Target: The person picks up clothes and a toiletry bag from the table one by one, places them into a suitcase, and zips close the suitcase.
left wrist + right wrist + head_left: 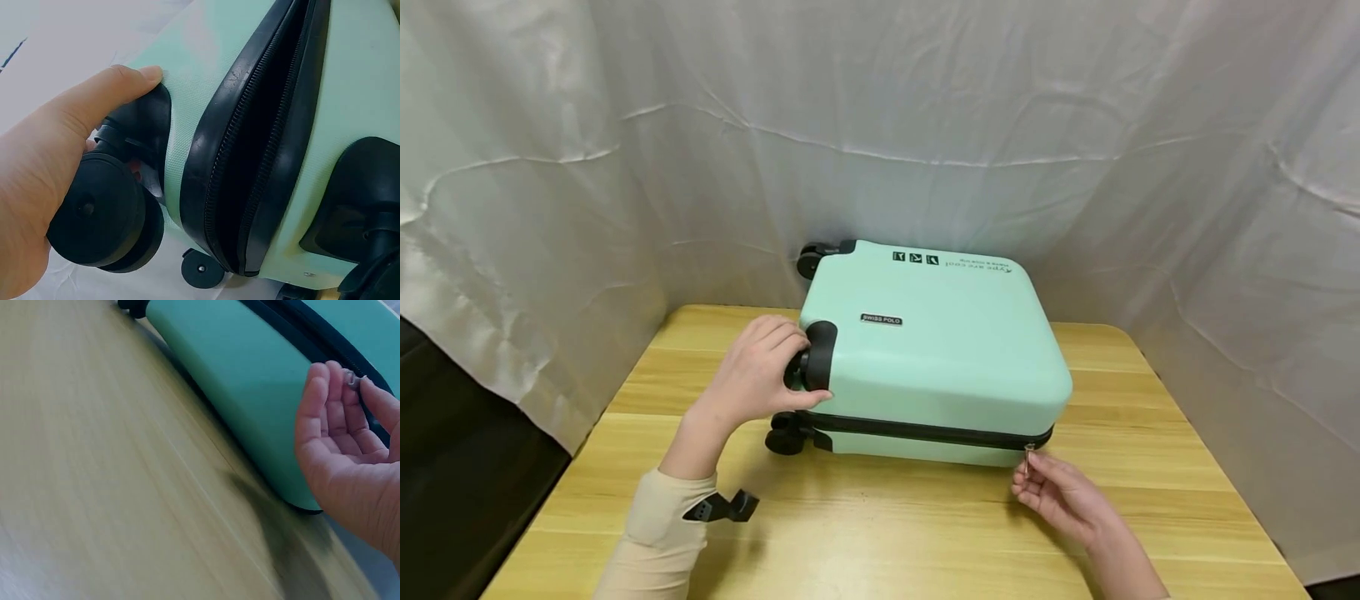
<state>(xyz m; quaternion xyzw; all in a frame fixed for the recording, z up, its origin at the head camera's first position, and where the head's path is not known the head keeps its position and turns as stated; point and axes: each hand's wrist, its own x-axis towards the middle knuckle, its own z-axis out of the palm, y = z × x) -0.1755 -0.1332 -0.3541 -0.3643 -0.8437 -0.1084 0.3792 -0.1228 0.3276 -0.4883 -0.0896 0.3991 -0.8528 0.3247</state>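
A mint-green hard-shell suitcase (940,342) lies flat on a wooden table (880,525), its black zipper band (925,432) facing me. My left hand (760,371) grips the upper black wheel (815,357) at the near left corner; in the left wrist view the thumb (119,87) presses on the shell above the wheel (103,215). My right hand (1052,492) pinches the small metal zipper pull (1028,454) at the near right corner, seen between the fingertips (350,378) in the right wrist view. The zipper (262,137) looks parted near the wheels.
White crumpled sheeting (880,142) walls in the table at the back and on both sides. Another wheel (785,440) rests on the table below my left hand, and a third (808,262) sticks out at the far corner. Bare wood lies in front of the case.
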